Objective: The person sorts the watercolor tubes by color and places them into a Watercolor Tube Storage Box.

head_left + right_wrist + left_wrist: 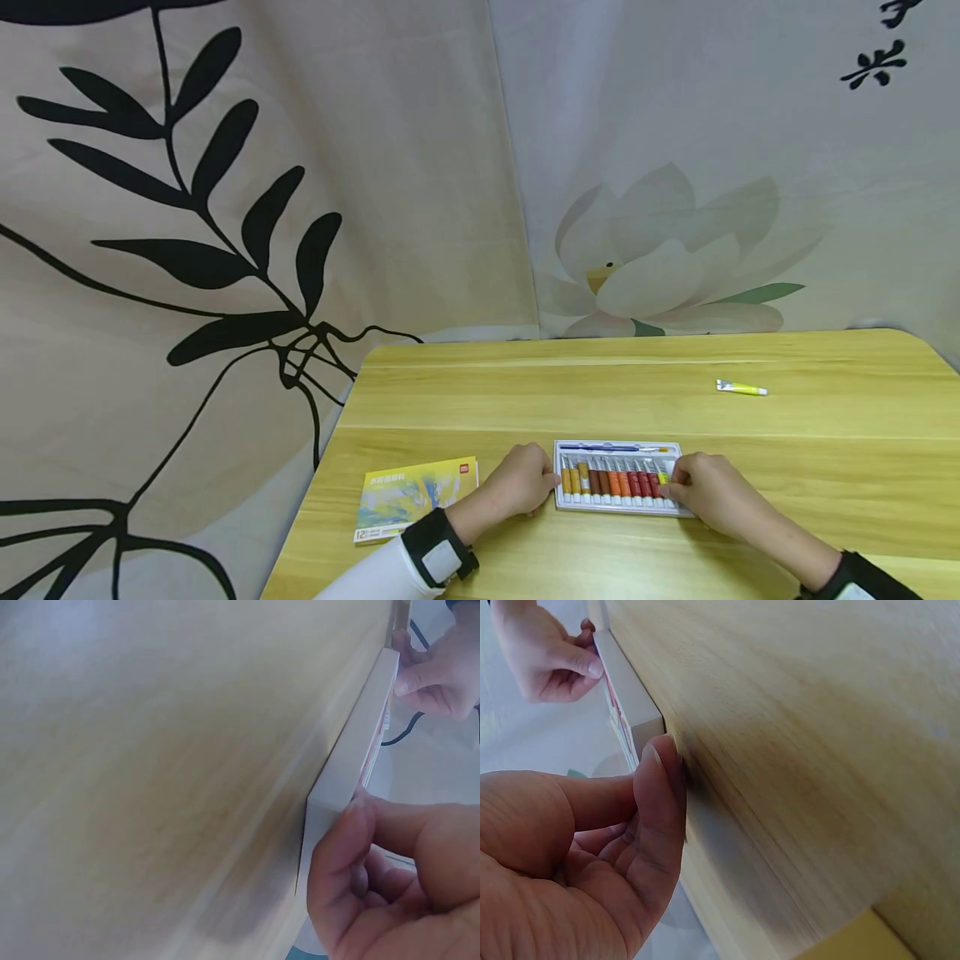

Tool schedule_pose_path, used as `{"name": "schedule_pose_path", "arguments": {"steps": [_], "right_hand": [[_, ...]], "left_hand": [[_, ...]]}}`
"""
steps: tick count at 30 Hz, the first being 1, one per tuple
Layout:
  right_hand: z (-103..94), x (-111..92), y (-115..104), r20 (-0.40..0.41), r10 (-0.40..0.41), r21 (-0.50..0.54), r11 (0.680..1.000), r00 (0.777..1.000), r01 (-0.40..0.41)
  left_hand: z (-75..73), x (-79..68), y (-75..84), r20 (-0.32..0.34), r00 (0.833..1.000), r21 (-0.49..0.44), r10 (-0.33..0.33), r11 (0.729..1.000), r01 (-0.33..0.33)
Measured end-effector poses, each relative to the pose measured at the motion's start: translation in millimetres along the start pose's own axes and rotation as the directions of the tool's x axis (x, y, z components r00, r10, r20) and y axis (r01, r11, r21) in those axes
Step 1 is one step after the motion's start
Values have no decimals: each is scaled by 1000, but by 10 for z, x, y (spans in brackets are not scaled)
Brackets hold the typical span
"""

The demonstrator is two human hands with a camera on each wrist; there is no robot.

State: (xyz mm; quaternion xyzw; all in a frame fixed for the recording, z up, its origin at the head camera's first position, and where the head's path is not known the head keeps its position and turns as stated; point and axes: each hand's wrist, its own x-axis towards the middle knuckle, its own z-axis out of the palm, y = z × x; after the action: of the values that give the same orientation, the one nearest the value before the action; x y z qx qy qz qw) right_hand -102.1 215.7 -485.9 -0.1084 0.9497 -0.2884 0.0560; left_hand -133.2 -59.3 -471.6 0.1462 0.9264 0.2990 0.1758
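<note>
A white plastic tray (618,507) lies flat on the wooden table, holding a row of paint tubes (615,483) in yellow, brown, orange and red. Along its far side rests a slim blue paintbrush (611,448). My left hand (525,479) holds the tray's left end with curled fingers, thumb and fingertips at the edge. At the opposite end, my right hand (708,492) grips the rim between thumb and bent fingers, partly covering a yellow-green tube (663,479). Both wrist views show the tray's white side wall (630,682) between the hands.
A yellow paint box (412,500) with a printed cover lies left of the tray, partly behind the left forearm. One loose yellow tube (741,388) sits farther back on the right. Patterned cloth (420,167) hangs behind the table (487,392).
</note>
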Motion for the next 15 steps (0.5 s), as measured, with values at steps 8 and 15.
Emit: {"name": "schedule_pose_path", "arguments": {"steps": [8, 15], "right_hand": [[-21, 3, 21, -14, -53, 4, 999, 999, 53], [-64, -15, -9, -3, -54, 0, 999, 999, 54]], "left_hand": [[-4, -10, 10, 0, 1000, -7, -7, 1000, 7], [-4, -22, 13, 0, 1000, -6, -5, 1000, 5]]}}
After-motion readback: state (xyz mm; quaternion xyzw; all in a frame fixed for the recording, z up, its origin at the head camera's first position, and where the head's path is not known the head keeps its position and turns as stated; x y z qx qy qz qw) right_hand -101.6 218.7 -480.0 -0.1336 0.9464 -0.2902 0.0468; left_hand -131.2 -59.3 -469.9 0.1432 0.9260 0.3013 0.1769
